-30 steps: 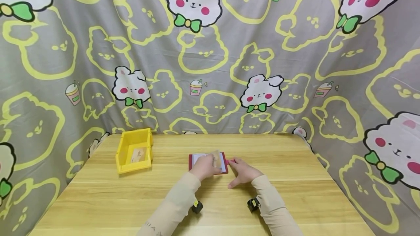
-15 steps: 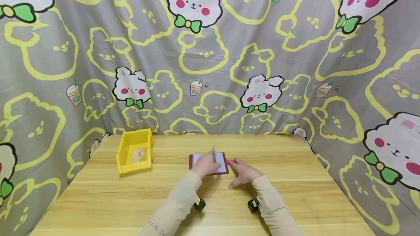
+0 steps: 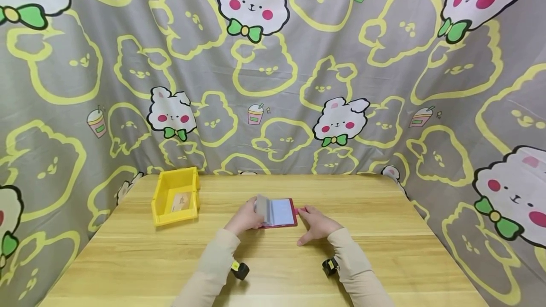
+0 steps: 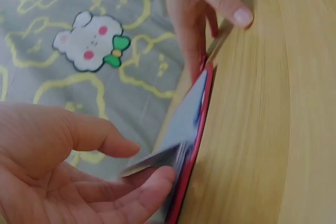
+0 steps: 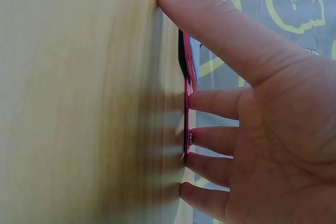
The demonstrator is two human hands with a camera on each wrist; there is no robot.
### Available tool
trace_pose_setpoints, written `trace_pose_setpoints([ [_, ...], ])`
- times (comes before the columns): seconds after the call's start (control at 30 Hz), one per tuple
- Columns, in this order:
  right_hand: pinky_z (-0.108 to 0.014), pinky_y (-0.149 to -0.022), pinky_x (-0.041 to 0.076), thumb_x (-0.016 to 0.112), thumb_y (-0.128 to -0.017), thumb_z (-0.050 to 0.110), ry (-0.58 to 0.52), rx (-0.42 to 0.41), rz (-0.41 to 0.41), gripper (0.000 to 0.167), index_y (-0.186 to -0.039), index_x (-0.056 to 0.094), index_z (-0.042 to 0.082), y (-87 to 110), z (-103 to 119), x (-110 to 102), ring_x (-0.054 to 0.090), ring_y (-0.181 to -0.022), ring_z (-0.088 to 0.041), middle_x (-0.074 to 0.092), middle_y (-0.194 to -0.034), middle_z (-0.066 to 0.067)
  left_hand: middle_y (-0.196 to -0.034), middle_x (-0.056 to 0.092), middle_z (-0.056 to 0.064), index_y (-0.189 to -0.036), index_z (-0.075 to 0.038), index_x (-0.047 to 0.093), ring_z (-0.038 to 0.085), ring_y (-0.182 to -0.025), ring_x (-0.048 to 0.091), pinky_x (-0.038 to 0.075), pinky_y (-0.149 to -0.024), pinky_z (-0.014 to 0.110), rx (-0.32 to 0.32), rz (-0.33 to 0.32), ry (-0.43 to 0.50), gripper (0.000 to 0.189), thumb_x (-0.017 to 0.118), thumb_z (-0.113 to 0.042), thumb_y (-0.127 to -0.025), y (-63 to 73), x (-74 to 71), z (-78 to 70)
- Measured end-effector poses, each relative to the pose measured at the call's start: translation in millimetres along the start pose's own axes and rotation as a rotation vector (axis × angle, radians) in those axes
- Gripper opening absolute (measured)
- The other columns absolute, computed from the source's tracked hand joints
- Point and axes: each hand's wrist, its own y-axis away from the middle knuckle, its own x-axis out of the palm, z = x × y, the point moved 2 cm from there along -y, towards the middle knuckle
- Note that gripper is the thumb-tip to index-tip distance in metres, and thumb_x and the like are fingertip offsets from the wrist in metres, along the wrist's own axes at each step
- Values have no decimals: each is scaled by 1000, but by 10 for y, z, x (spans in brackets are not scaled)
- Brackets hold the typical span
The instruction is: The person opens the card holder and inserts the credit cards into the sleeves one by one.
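Note:
A small red card holder with clear plastic sleeves lies spread on the wooden table. My left hand is at its left side, holding a raised sleeve leaf that tilts leftward. In the left wrist view, this leaf passes between the thumb and curled fingers. Pale bluish sleeves show on the right half. My right hand rests to the right of the holder, fingertips on its narrow red strap. Those fingers are extended, and the thumb stands apart near the holder's front corner.
A yellow plastic bin stands at the back left with a tan printed card in it. Behind the table hangs a grey curtain with rabbit prints, which also runs along both sides.
My left hand has moved left, turning a leaf with a tan card over from the right half, so bluish sleeves are exposed there. My right hand has stayed on the strap.

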Motion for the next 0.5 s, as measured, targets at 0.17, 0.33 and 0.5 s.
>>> trace_pose_setpoints([
  [0.17, -58, -115, 29, 88, -70, 33, 1, 3, 4, 104, -149, 32, -3, 2, -2, 1, 20, -146, -46, 21, -157, -31, -83, 58, 11, -147, 11, 28, 15, -58, 57, 55, -56, 29, -31, 25, 54, 79, 61, 8, -75, 55, -128, 112],
  [0.33, -57, -116, 29, 88, -70, 33, -2, 10, 1, 104, -150, 32, -1, -13, -16, 17, 20, -146, -45, 20, -157, -30, -82, 59, 11, -144, 10, 35, 16, -61, 57, 54, -58, 28, -59, 55, 74, 70, 62, 6, -79, 134, -233, 208],
  [0.5, -57, -115, 29, 88, -69, 33, 0, 7, -1, 104, -150, 32, -2, -25, -22, 14, 21, -146, -46, 21, -157, -30, -94, 63, 15, -138, 10, 44, 18, -67, 61, 57, -62, 31, -60, 54, -16, 58, 65, -5, -86, 253, -390, 288],
])
